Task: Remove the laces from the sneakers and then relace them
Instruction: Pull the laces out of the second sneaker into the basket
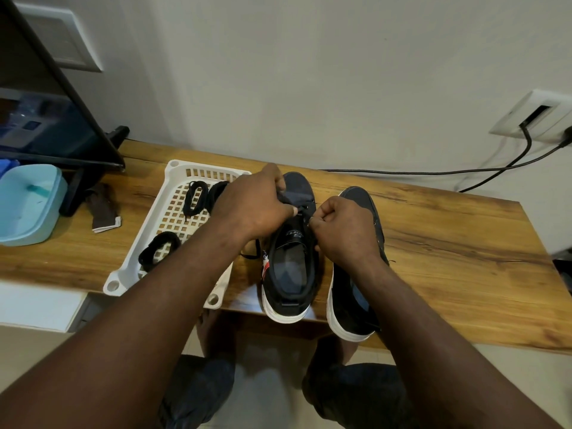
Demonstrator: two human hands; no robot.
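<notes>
Two dark navy sneakers with white soles stand side by side on the wooden table, heels toward me. My left hand (253, 205) grips the front upper of the left sneaker (289, 267) near its eyelets. My right hand (340, 224) pinches a black lace (301, 211) at the same sneaker's eyelets; a loose end of lace (252, 253) trails out under my left wrist. The right sneaker (356, 305) stands partly under my right forearm, and its lacing is hidden.
A white slotted plastic tray (173, 181) left of the sneakers holds three coiled black laces (195, 198). Further left are a pale blue tub (29, 205), a folded brown cloth (103, 209) and a dark monitor stand (93, 150). Black cables (433, 172) run along the wall to a socket.
</notes>
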